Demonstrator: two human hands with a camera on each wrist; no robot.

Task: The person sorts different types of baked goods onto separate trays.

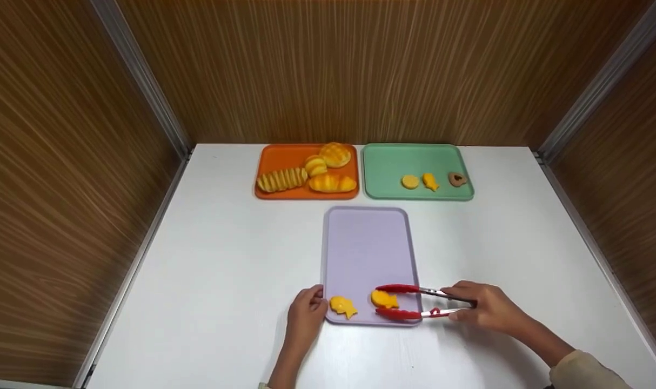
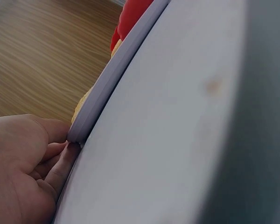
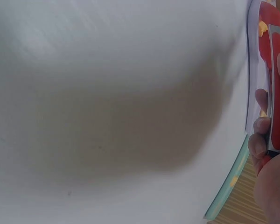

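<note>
My right hand [image 1: 490, 309] grips a pair of red-tipped tongs [image 1: 401, 288] over the near right part of the lilac tray [image 1: 368, 243]. Between the spread tips lies a yellow fish-shaped piece [image 1: 384, 299]; whether both tips touch it I cannot tell. A second yellow fish-shaped piece [image 1: 342, 306] lies in the tray's near left corner. Beside that corner, my left hand [image 1: 305, 319] pinches the tray's edge, thumb and fingertips meeting at the rim in the left wrist view. The right wrist view shows fingers [image 3: 258, 143] curled round the tongs' handle.
Behind, an orange tray [image 1: 290, 154] bears several bread-like pieces, among them a ridged loaf [image 1: 282, 180] and a croissant [image 1: 332, 183]. To its right, a green tray [image 1: 393, 162] carries a round yellow slice, a small fish shape and a brown ring-like piece. Wood-grain panels [image 1: 328, 70] enclose the white table [image 1: 225, 259].
</note>
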